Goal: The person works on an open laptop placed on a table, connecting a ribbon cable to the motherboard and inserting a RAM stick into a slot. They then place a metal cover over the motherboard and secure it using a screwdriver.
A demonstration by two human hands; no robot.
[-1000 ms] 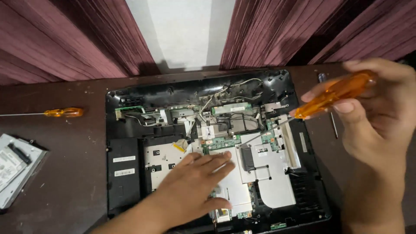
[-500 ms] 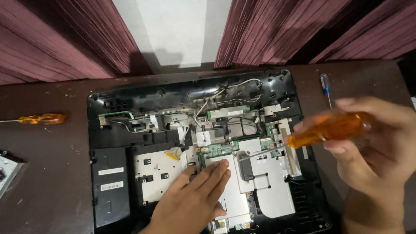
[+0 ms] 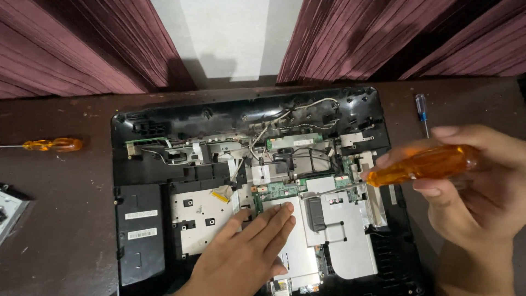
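The opened laptop base [image 3: 257,192] lies flat in the middle of the dark counter [image 3: 60,230], its green circuit board [image 3: 276,190] and silver metal shields [image 3: 339,230] bare to view. The left hand [image 3: 246,252] rests palm down on the shield at about six o'clock of the chassis, fingers [image 3: 274,219] spread flat and holding nothing, which steadies the machine. The right hand [image 3: 476,186], at three o'clock, has its fingers wrapped around the orange-handled screwdriver [image 3: 422,164]; its thin shaft slants down and left toward the board near the centre right, though whether the tip sits in a screw head cannot be told from here. To do this step well, I judge the shaft should be brought closer to upright over the screw before turning, so the tip seats fully and does not slip onto the nearby wires [image 3: 285,118] or the board. The pressing hand is best kept on the metal plate, away from the components at twelve o'clock. A second orange screwdriver [image 3: 52,144] lies at nine o'clock on the counter, well apart from the laptop, and a small blue-handled screwdriver [image 3: 422,112] lies at two o'clock, just beyond the chassis corner. A silver, box-like part [image 3: 8,211] sits at the left edge, mostly cut off.
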